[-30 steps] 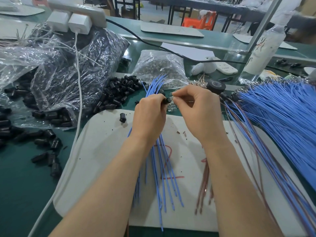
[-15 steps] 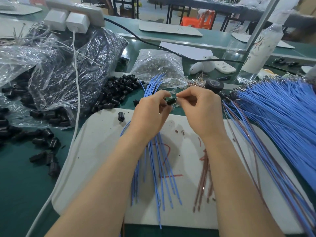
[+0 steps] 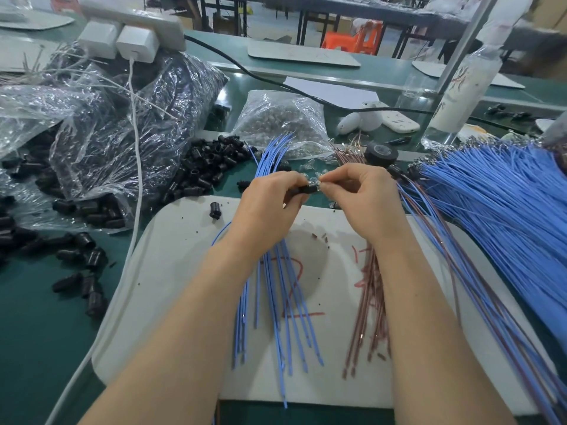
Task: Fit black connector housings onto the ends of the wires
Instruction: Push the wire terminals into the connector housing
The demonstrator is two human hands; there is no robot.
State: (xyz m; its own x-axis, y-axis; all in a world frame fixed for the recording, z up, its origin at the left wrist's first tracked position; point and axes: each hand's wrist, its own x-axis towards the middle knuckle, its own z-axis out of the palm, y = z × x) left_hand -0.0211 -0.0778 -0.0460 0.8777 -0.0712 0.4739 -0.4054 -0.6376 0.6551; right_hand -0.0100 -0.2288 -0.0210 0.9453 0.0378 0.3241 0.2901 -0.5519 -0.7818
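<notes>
**Housing (image 3: 302, 190) still pinched between your hands, above the pad's (image 3: 171, 271) far edge**

Over the last second your left hand (image 3: 270, 207) and right hand (image 3: 362, 204) have barely shifted. The left hand's fingers curl round the housing and the right pinches a clear piece (image 3: 316, 183) at its mouth, so the fit looks unfinished. The wires (image 3: 276, 286) lie on the pad below. The big bag (image 3: 107, 142) holds black housings, and the small bag (image 3: 282, 124) holds pale bits.

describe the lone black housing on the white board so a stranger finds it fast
Start at the big white board. Near its far left corner, left of the left hand, one black housing sits alone. The housing pile lies off the board.
</notes>
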